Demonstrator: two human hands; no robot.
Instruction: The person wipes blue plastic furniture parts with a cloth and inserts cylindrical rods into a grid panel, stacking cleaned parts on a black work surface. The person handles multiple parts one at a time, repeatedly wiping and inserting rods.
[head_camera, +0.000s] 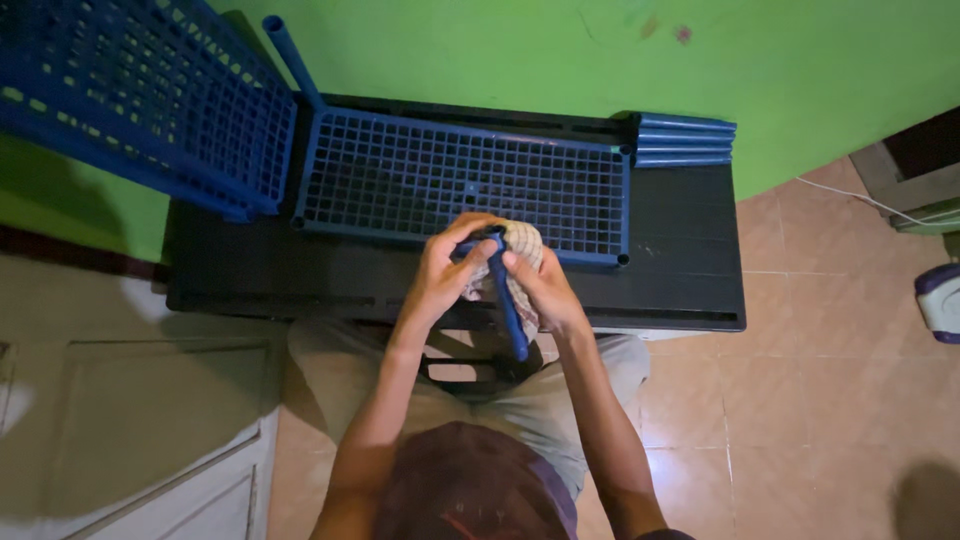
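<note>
place: home room | signs: green wall (480, 45), tiled floor (800, 400), black desk (690, 260), blue plastic racks (460, 180), white cabinet (150, 440)

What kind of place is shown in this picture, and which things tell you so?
Probably a room in a home. The bright green painted wall and beige tiled floor suggest it, and so does the low black plastic table holding blue plastic lattice shelf panels.

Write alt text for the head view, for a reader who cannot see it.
Seen from above, a person's left hand and right hand hold a blue tube wrapped in a pale cloth over a black table. A blue grid shelf panel lies flat on the table, with more blue tubes stacked at its far right against a green wall.
</note>
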